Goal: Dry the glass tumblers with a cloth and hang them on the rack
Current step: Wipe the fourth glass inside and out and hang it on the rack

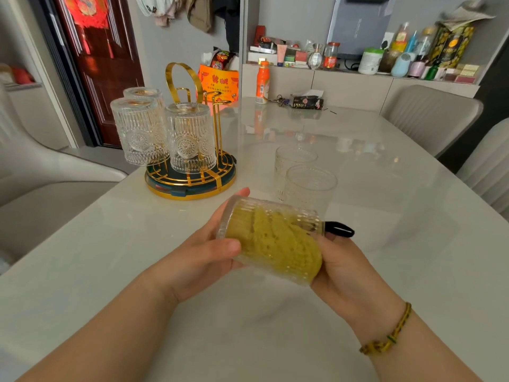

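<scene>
1. Tumblers done so far: we count three hung tumblers (190, 139) mouth-down on the rack (190, 188).
2. We are drying the held tumbler (275, 213) sideways above the table (110, 244). Our left hand (203, 255) grips it, and our right hand (349, 268) grips the cloth (281, 246) stuffed inside.
3. Two waiting tumblers (308, 186) stand upright just beyond, neither dried nor hung.

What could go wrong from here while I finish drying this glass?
1. The glass lies sideways in the air, the left hand gripping its base, the right hand holding the cloth inside; a hard twist could slip it onto the table.
2. Just behind it stand two glasses; a swing toward the rack might knock them.
3. The rack sits near the table's edge, so a bump could be costly.
</scene>
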